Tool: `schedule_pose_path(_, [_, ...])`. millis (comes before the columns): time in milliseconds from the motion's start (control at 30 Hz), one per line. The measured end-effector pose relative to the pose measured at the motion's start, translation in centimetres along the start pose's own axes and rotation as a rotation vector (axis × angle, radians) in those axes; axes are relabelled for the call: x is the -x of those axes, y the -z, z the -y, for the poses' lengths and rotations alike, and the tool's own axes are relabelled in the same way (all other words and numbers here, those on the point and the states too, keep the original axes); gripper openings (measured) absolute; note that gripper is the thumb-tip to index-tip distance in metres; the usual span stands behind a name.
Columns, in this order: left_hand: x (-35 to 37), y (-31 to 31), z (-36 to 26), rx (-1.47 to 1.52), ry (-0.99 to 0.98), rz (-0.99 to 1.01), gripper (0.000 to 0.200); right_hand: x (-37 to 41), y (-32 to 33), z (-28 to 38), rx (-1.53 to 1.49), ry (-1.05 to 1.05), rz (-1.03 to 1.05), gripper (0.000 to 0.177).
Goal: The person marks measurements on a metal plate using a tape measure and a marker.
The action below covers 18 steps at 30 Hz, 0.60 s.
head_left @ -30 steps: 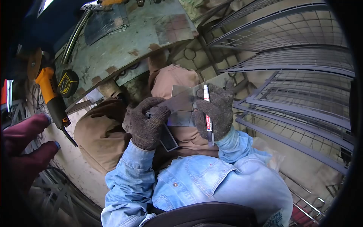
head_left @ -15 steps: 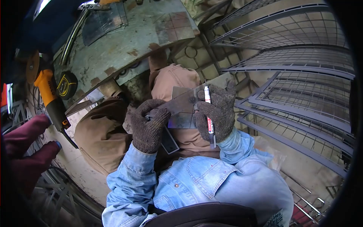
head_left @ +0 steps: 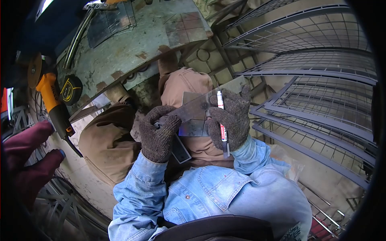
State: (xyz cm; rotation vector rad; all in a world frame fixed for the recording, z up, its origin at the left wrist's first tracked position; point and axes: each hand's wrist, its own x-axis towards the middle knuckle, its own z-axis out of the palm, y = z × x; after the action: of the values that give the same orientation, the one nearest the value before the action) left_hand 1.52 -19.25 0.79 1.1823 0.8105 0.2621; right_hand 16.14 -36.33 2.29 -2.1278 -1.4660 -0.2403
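Observation:
Both hands wear dark knitted gloves. My left hand is closed, pinching the near end of a flat metal strip that looks like a ruler. The strip slants up to my right hand, whose fingers curl around its far part. Within that same hand sits a white paint marker with a red label, its narrow end pointing up. Under the strip, a thin metal plate with drawn lines lies on my lap. A narrow metal bar pokes out below my left hand; whether it joins the strip is hidden.
A worn metal-topped table stands ahead, holding marked sheets and a hammer. An orange angle grinder and tape measure are at left. Grey mesh racks rise at right. Another person's maroon sleeves show at left.

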Motion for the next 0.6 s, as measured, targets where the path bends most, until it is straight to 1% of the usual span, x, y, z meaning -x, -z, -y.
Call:
schedule_pose_path(33, [0.03,0.08,0.03,0.000,0.000,-0.001,0.033,-0.05,0.04,0.06,0.001,-0.005,0.007,0.013])
schedule_pose_path(100, [0.11,0.22,0.07,0.019,-0.003,0.019,0.021,-0.04,0.11,0.08,0.003,-0.009,0.014,0.013])
schedule_pose_path(133, [0.09,0.22,0.09,0.019,-0.003,0.018,0.021,0.05,0.20,0.01,-0.019,-0.010,0.030,0.022])
schedule_pose_path(167, [0.06,0.23,0.12,0.012,-0.005,0.016,0.021,0.13,0.24,-0.05,-0.040,-0.012,0.046,0.035])
schedule_pose_path(300, [-0.01,0.33,0.09,-0.018,-0.008,0.023,0.021,0.33,-0.08,-0.31,-0.032,0.013,0.024,0.034])
schedule_pose_path(367, [0.02,0.31,0.02,-0.011,-0.005,0.025,0.021,0.07,0.00,-0.03,0.007,-0.010,0.022,0.013])
schedule_pose_path(433, [0.03,0.23,-0.07,-0.003,-0.002,0.027,0.021,0.04,0.06,-0.03,0.009,-0.012,0.029,0.013])
schedule_pose_path(500, [0.01,0.05,-0.14,0.000,0.011,0.012,0.032,0.05,0.07,-0.02,0.011,-0.014,0.036,0.014])
schedule_pose_path(600, [0.03,-0.02,-0.02,0.003,0.005,0.003,0.032,0.10,0.08,0.04,-0.007,-0.016,0.019,0.014])
